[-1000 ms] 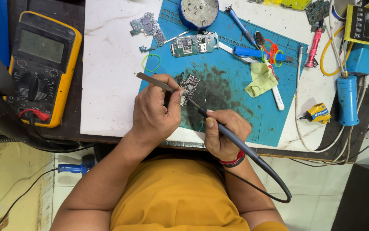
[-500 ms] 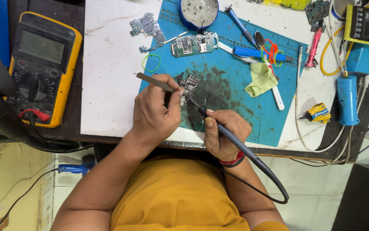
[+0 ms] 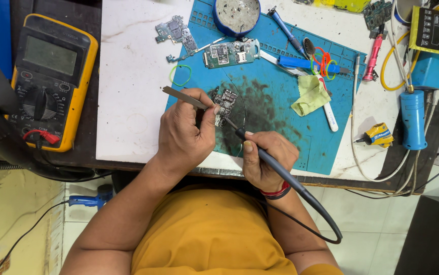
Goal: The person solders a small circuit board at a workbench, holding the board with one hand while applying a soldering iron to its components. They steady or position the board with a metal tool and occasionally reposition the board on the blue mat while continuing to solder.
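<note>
Your left hand [image 3: 186,135] grips tweezers [image 3: 184,98] beside the small circuit board [image 3: 224,104] on the blue mat [image 3: 280,102]; your right hand [image 3: 268,160] grips a soldering iron [image 3: 265,155] touching that board.

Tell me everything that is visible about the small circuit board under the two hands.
The small circuit board is dark, irregular in outline and crowded with tiny silvery and black components. It lies flat on the blue work mat, on a soot-stained patch. The left hand holds metal tweezers whose handle end sticks out to the left, the fingers resting at the board's left edge. The right hand holds a soldering iron with its tip at the board's lower edge. A thin wire curves beside it.
</note>
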